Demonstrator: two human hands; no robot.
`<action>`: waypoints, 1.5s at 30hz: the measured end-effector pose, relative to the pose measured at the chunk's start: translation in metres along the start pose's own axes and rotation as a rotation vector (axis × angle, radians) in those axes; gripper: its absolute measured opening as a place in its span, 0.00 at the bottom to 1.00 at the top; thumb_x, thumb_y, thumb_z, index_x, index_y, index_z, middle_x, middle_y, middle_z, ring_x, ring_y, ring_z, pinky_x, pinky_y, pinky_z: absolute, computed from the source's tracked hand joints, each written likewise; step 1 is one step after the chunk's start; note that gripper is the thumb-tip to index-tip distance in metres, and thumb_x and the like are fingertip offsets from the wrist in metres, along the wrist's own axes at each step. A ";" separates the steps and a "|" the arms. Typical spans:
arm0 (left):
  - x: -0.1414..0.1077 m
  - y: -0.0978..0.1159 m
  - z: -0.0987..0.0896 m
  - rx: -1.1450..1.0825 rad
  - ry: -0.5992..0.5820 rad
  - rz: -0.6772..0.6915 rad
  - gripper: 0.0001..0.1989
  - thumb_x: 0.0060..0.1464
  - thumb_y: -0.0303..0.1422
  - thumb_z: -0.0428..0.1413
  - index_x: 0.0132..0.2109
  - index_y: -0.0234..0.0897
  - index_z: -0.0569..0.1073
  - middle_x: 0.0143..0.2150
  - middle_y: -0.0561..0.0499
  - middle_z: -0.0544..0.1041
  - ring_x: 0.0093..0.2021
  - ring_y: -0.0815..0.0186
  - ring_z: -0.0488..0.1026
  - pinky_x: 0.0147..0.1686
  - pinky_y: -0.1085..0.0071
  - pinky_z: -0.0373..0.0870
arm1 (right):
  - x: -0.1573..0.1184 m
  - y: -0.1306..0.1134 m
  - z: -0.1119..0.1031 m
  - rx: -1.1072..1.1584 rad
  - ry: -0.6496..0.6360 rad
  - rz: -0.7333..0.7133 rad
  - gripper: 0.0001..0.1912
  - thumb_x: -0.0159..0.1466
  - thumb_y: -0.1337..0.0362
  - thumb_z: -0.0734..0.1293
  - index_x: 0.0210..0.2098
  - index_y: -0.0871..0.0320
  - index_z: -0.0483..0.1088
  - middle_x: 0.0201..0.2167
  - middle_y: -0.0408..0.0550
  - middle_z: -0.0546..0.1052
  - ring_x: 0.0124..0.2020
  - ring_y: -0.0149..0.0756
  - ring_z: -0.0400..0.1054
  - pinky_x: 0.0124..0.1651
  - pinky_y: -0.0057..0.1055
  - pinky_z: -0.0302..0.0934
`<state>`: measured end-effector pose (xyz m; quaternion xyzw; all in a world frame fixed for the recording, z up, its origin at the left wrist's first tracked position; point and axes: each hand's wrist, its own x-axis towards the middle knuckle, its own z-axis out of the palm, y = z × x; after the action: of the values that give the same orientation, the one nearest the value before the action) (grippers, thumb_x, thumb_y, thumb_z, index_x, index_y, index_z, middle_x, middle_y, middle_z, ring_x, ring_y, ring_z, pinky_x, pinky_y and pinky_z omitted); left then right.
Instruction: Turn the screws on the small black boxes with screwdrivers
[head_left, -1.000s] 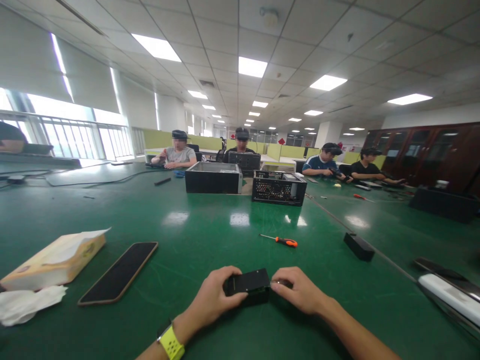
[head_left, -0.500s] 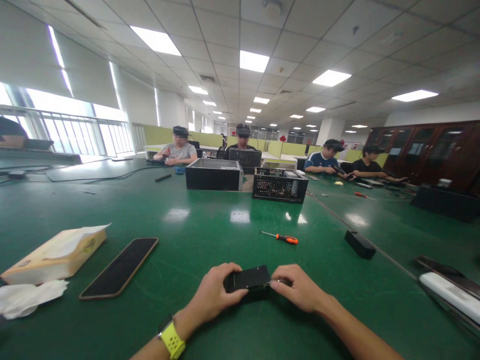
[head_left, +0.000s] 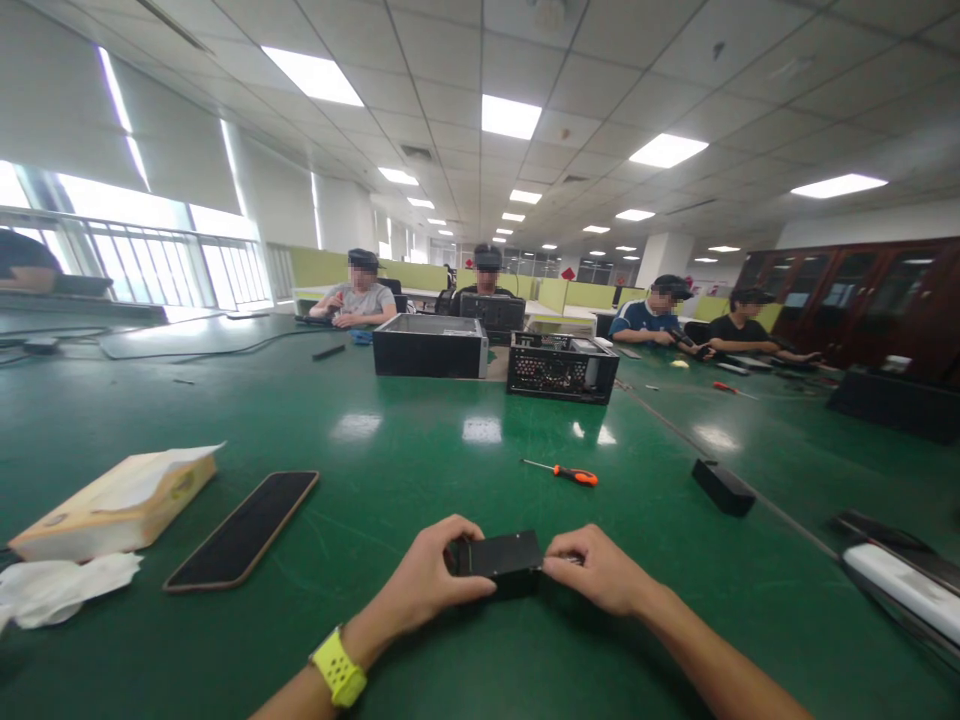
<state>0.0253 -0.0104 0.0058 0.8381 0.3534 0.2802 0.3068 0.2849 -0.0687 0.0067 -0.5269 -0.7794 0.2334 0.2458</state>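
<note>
A glossy green tabletop fills the lower view, its surface showing bright reflections of the ceiling lights and a seam running obliquely across its right side. The room is a long office: grey blinds and a railing to the left, pale green partitions beyond the far edge, and dark wooden cabinets to the right. Several people sit around the tabletop's far side.

Midway along the near edge, a small black box lies between the two hands. The left hand grips its left end, thumb on the near side, fingers on the far side; a yellow-green watch strap circles that wrist. The right hand has its fingers curled together at the box's right end; what they grip is too hidden to tell.

An orange-and-black screwdriver lies beyond the box, toward the far edge. Toward the near left corner are a phone, a tissue pack and a crumpled tissue. Two opened metal cases stand near the far edge. Print on the tissue pack is too blurred to read, as is any marking on the red diamond sign at the partitions.
</note>
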 end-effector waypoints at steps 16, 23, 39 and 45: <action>0.003 0.006 -0.015 0.160 -0.095 0.125 0.16 0.50 0.39 0.64 0.44 0.38 0.77 0.39 0.50 0.75 0.39 0.60 0.71 0.41 0.69 0.66 | -0.001 -0.006 -0.001 0.005 -0.012 0.052 0.16 0.64 0.60 0.63 0.25 0.60 0.74 0.19 0.37 0.62 0.24 0.28 0.55 0.27 0.25 0.47; 0.005 0.007 -0.022 0.189 -0.154 0.147 0.16 0.54 0.40 0.62 0.49 0.41 0.77 0.38 0.51 0.76 0.38 0.60 0.72 0.40 0.69 0.64 | 0.000 -0.003 0.002 0.024 -0.025 0.056 0.16 0.64 0.59 0.63 0.24 0.60 0.74 0.20 0.37 0.63 0.24 0.28 0.56 0.27 0.25 0.48; -0.004 -0.014 -0.008 0.060 -0.047 0.114 0.20 0.45 0.48 0.66 0.41 0.41 0.77 0.38 0.49 0.77 0.38 0.58 0.75 0.39 0.69 0.69 | -0.012 0.054 -0.027 0.012 0.047 0.199 0.18 0.62 0.53 0.64 0.25 0.59 0.75 0.23 0.44 0.72 0.28 0.36 0.64 0.32 0.29 0.55; -0.004 -0.043 0.004 0.185 -0.013 0.211 0.17 0.51 0.47 0.62 0.43 0.42 0.78 0.39 0.47 0.80 0.40 0.57 0.77 0.38 0.71 0.71 | -0.005 0.048 -0.007 -0.264 0.071 0.216 0.05 0.58 0.60 0.68 0.34 0.53 0.75 0.32 0.43 0.77 0.35 0.38 0.70 0.39 0.30 0.59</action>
<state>0.0076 0.0096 -0.0278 0.8972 0.2858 0.2715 0.1992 0.3249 -0.0562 -0.0181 -0.6433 -0.7329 0.1354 0.1752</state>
